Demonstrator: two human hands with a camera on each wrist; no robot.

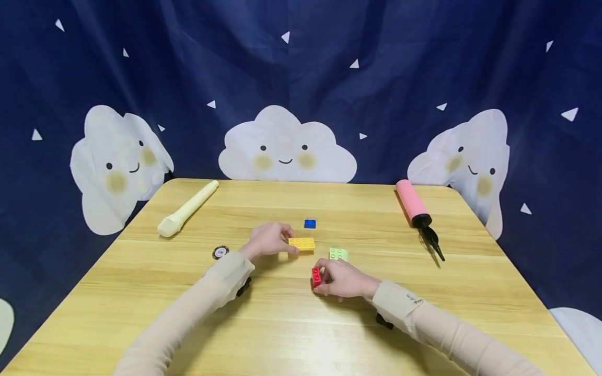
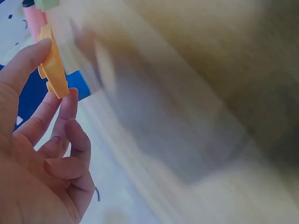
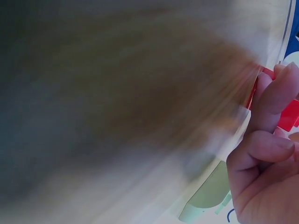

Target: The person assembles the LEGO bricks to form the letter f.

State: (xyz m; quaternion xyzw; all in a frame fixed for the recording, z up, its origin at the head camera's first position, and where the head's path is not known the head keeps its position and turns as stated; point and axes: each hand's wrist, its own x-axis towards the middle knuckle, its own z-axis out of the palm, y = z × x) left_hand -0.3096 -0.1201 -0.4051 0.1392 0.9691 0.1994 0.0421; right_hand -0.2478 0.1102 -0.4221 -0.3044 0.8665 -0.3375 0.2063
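My left hand pinches a yellow toy brick at its left end, thumb on the studded face and fingertips on the opposite edge in the left wrist view. A small blue brick lies on the table just behind it. My right hand grips a red brick between thumb and fingers, nearer the table's front. In the right wrist view, fingers partly cover the red brick. A light green brick lies right behind the right hand, its front edge overlapped by that hand.
On the wooden table, a black-and-white round chip lies beside the left forearm. A cream toy microphone lies at the far left. At the far right is a pink hand pump with a black end. A dark blue curtain hangs behind.
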